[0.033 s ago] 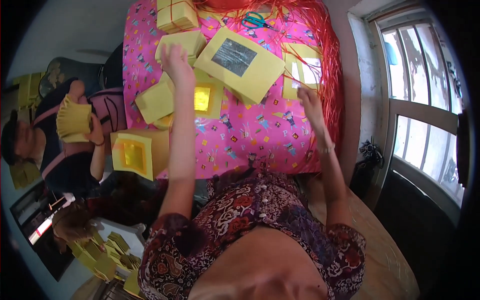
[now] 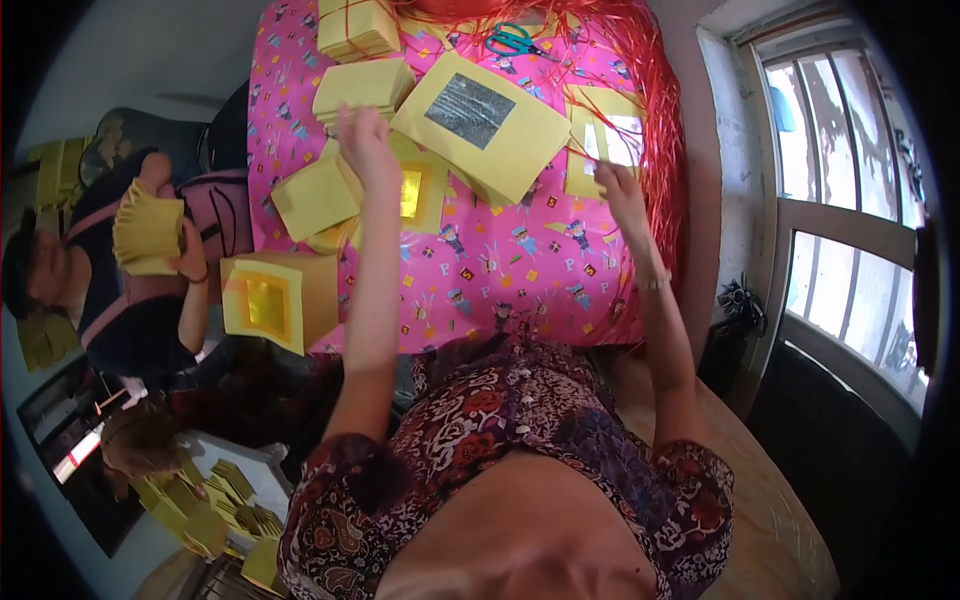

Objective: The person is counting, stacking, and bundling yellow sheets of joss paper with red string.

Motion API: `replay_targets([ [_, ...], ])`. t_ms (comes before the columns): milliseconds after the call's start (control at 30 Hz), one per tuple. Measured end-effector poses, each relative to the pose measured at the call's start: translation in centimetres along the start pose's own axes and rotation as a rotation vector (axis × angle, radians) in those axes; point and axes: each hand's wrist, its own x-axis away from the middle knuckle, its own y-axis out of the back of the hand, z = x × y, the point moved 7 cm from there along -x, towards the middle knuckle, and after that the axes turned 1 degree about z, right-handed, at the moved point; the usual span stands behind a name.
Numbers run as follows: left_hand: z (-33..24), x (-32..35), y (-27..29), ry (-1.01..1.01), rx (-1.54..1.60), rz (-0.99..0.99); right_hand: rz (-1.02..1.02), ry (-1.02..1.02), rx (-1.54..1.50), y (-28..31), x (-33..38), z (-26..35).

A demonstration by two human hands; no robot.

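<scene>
My left hand [image 2: 366, 140] is raised over the front edge of a stack of pale yellow paper bags or envelopes [image 2: 360, 82]. Its fingers are loosely bent and apart, and nothing shows in them. My right hand [image 2: 622, 195] hovers by a yellow piece with clear windows [image 2: 590, 180] and loose red plastic strands. Its fingers are bent together; whatever they may hold is too small to make out. Between the hands lies a larger yellow stack with a dark window [image 2: 470, 110] on top. Below my left hand is a yellow piece with a shiny gold window [image 2: 411, 192].
A pink printed cloth [image 2: 500, 280] covers the table. Teal scissors [image 2: 512, 40] and a red-tied bundle [image 2: 358, 28] lie at the back. Red strands [image 2: 660, 130] hang along the right edge. A person at left holds a fanned yellow stack [image 2: 148, 232]. Another gold-windowed piece [image 2: 262, 302] stands at the table's left edge.
My left hand has moved slightly toward me and to the right, its fingers more bent. My right hand's fingers have loosened a little.
</scene>
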Motion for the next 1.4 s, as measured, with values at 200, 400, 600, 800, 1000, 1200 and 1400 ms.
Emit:
replay_targets([
  [200, 13.8, 14.0, 13.1, 0.501, -0.124, -0.201, 0.263, -0.147, 0.010, -6.0, -10.3, 2.6],
  [400, 18.0, 14.8, 9.5, 0.640, 0.014, -0.201, 0.524, -0.348, -0.025, -8.8, -14.7, -0.7],
  [600, 18.2, 10.0, 6.0, 0.568, 0.093, -0.206, 0.638, -0.410, -0.140, -10.7, -14.5, -0.6],
  [800, 16.7, 8.3, 5.8, 0.721, 0.145, -0.373, 0.739, -0.418, -0.154, -12.2, -13.8, 0.8],
  [1000, 15.8, 8.5, 4.5, 0.796, 0.160, -0.310, 0.850, -0.398, -0.152, -11.8, -12.6, 2.1],
  [1200, 16.1, 8.7, 5.0, 0.760, 0.019, -0.256, 0.857, -0.438, -0.077, -12.0, -12.0, 2.7],
  [1400, 18.2, 12.0, 9.0, 0.674, -0.116, -0.295, 0.902, -0.491, -0.077, -12.3, -10.3, 0.9],
])
